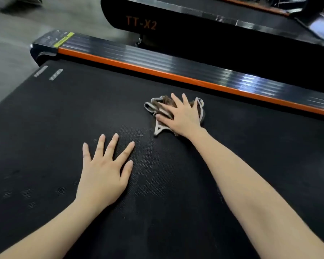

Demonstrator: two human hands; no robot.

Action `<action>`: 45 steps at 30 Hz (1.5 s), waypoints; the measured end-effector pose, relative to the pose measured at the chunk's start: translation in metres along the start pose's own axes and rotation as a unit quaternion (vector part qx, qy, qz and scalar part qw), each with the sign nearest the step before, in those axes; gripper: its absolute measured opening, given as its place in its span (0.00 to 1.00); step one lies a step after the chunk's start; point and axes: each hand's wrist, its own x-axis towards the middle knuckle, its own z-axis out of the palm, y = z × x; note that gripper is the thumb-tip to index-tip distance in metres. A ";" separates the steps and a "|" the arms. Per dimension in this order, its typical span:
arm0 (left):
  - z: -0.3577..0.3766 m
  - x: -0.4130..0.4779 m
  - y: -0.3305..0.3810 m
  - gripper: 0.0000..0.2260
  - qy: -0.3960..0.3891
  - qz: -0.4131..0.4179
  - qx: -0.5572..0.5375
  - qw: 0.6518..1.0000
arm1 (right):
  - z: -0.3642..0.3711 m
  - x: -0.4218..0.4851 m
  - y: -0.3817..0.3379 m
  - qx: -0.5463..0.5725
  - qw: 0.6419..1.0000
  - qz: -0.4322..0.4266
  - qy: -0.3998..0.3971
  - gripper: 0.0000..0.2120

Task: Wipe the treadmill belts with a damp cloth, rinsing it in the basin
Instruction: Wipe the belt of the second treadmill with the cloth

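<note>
Surface: looking down onto the belt (64,118) of the nearer treadmill, black and textured, filling most of the view.
Cloth: lying bunched on the belt as the cloth (157,107), toward the far side, near the orange rail (176,73) but not touching it; sitting mostly under the right hand (181,116).
Right grip: pressing down on the cloth with fingers straight and spread, not curling round it; seemingly wiping.
Left grip: resting the left hand (103,174) flat on bare belt, fingers splayed, grasping nothing, well apart from the cloth; probably bracing.
Progress: showing a faintly shinier patch (150,165) between the hands, possibly dampness from wiping; looking partly done at best, likely leaving the near stretch, the end by the white markings (48,72) and the neighbouring machine's belt; proving hard to judge from sheen alone.
Containers: showing no basin anywhere, so telling nothing of its water or of rinsing.
Rail: running along the belt's far edge, bordering a ribbed dark footplate (176,60) just beyond.
Background: showing a second treadmill (176,21) lettered "TT-X2" behind, and grey floor (7,53) at upper left.
</note>
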 end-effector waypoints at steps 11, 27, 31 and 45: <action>0.004 0.000 -0.002 0.25 0.028 0.004 0.000 1.000 | 0.002 0.028 0.072 -0.010 0.981 0.187 0.040 0.21; -0.007 -0.001 0.004 0.25 -0.026 -0.021 -0.001 0.999 | -0.017 -0.263 -0.057 0.093 0.985 -0.143 -0.032 0.18; -0.010 -0.001 0.005 0.22 -0.040 -0.023 0.000 0.999 | -0.031 -0.311 -0.072 0.114 0.975 -0.170 -0.088 0.15; -0.093 -0.064 0.036 0.20 -0.011 -0.022 -0.036 0.999 | -0.058 -0.343 -0.059 0.246 0.968 -0.043 -0.012 0.21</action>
